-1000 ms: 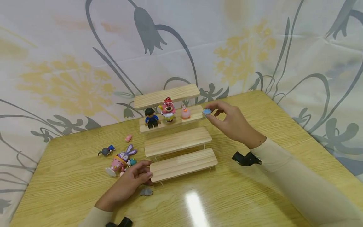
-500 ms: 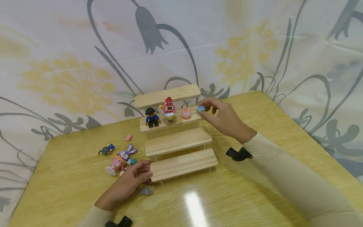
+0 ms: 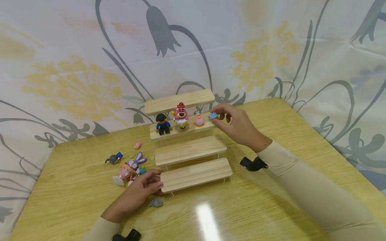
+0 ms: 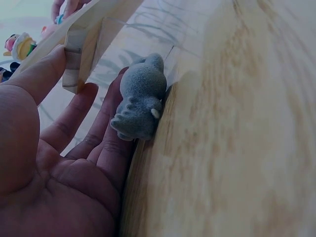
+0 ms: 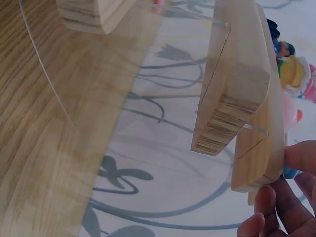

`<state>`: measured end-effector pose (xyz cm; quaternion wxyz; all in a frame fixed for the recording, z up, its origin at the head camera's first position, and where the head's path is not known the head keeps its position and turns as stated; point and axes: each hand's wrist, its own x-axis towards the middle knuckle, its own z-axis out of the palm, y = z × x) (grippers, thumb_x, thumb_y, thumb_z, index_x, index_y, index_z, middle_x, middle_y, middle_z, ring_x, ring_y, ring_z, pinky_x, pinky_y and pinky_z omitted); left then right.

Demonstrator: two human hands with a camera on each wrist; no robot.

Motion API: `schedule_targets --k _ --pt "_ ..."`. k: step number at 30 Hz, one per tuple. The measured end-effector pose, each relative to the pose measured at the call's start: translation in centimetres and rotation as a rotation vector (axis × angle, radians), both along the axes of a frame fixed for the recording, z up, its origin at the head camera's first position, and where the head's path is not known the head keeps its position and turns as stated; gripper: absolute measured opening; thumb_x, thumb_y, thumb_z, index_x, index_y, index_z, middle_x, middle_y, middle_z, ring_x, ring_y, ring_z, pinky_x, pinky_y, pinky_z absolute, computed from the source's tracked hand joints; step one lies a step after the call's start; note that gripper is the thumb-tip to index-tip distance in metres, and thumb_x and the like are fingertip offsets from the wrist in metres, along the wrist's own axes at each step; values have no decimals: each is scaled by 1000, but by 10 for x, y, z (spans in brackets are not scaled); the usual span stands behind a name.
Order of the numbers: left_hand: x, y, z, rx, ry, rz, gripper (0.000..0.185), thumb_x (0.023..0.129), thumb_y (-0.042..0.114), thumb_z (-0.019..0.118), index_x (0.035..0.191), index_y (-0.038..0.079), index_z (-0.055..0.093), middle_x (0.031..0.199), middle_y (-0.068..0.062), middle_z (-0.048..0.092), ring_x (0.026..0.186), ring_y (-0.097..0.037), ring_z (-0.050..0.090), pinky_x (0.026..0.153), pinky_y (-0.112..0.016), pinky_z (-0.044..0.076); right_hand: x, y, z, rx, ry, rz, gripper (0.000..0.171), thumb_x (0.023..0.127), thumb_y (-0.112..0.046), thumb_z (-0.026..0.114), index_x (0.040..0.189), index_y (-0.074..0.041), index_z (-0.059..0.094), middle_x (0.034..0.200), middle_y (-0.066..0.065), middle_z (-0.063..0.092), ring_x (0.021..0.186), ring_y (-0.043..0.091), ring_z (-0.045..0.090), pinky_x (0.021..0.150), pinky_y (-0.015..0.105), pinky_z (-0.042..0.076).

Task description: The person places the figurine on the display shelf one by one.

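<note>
Right hand (image 3: 238, 125) pinching small blue toy (image 3: 213, 115) at right end of second-highest shelf (image 3: 173, 131).
Left hand (image 3: 141, 190) at 7 o'clock on bench (image 3: 271, 201), fingers relaxed against lowest shelf (image 3: 196, 174); grey toy (image 4: 140, 98) touching fingertips.

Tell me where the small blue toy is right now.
In the head view, the small blue toy is pinched in the right hand at the right end of the second-highest shelf, beside the pink chick figure.
</note>
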<state>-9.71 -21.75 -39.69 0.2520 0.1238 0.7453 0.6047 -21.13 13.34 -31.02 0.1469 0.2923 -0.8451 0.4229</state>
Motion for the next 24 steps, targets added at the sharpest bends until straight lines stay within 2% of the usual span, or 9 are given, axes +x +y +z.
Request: schedule_targets --k 17,24 --pt "-1 -1 0 7 2 -12 58 106 22 51 147 -12 28 109 -7 58 94 -14 68 87 -28 57 -2 1 -2 -72 -49 31 29 95 -8 68 122 -3 62 105 9 66 88 17 53 71 21 43" --pt "-1 0 1 0 4 -6 58 106 22 52 147 -12 28 111 -9 58 95 -14 67 87 -27 57 -3 2 -3 -56 -63 22 33 95 -10 68 126 -5 60 105 9 64 88 18 54 71 26 44"
